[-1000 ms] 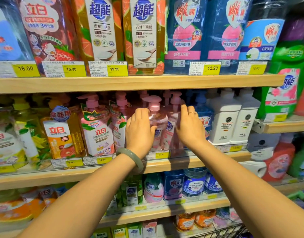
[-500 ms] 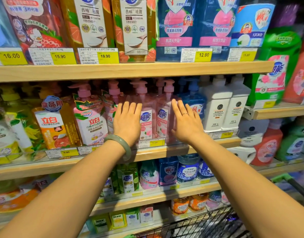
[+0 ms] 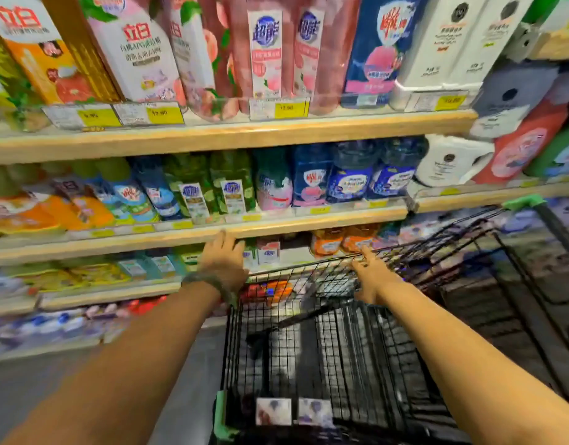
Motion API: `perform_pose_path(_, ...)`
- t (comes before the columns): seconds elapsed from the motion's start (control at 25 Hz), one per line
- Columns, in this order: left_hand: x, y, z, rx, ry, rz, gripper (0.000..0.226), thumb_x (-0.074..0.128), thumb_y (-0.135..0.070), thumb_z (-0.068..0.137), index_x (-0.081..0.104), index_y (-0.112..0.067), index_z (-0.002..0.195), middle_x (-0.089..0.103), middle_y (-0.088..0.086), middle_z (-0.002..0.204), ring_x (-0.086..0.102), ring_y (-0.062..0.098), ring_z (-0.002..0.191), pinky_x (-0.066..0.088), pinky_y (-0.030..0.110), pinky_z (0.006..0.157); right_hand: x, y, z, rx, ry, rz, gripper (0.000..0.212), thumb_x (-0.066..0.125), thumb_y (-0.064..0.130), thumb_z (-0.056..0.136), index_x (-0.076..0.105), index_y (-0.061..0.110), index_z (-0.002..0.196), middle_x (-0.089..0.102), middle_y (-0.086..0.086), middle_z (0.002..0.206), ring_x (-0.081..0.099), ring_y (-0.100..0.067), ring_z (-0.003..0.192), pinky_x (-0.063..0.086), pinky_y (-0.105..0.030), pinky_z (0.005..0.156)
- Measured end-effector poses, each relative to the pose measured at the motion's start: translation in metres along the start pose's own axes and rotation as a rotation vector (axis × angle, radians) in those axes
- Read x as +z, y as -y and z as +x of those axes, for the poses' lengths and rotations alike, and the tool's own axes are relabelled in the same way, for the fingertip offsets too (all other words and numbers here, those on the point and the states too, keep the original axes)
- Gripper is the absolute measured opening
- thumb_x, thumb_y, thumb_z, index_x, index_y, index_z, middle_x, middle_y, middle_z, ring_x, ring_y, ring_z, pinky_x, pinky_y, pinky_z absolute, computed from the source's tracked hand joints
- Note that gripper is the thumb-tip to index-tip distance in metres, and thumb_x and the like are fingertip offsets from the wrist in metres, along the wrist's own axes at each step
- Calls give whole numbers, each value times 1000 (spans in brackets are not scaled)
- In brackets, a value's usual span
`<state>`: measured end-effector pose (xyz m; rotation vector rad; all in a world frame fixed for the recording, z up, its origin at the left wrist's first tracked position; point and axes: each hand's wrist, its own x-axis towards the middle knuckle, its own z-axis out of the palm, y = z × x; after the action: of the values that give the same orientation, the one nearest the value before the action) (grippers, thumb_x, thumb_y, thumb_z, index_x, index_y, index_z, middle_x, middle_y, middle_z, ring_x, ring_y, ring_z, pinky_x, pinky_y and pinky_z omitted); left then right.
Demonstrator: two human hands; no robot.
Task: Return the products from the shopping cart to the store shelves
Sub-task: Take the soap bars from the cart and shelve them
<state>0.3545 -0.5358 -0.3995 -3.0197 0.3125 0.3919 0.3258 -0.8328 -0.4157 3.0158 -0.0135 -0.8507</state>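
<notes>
Wooden store shelves (image 3: pixel 232 136) fill the far side of the scene, with grey floor (image 3: pixel 36 390) at the near left. The top shelf carries tall pink bottles (image 3: pixel 276 59) behind yellow price tags (image 3: pixel 289 109), a dark blue bottle (image 3: pixel 373 53) and white bottles (image 3: pixel 450 43) to their right. The shelf below holds green bottles (image 3: pixel 212 184) and blue bottles (image 3: pixel 350 175).

A black wire shopping cart (image 3: pixel 341 316) stands near right, its basket mostly bare, with blurred packets (image 3: pixel 289 411) at its near end.

Both hands are empty with fingers spread wide: the left hand (image 3: pixel 224 263) is before the lower shelf edge, and the right hand (image 3: pixel 374 277) is over the cart's far rim.
</notes>
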Motion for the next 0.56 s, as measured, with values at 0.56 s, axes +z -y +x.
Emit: perform_pose_path(0.56, 264, -82, -51, -73, 836, -301, 29, 45, -32, 95, 55, -15, 116, 62, 9, 113, 58, 28, 98, 45, 32, 74, 265, 17, 4, -83, 663, 199, 43, 48, 31, 96, 47, 13, 135, 52, -13, 139, 51, -33, 123, 43, -36, 96)
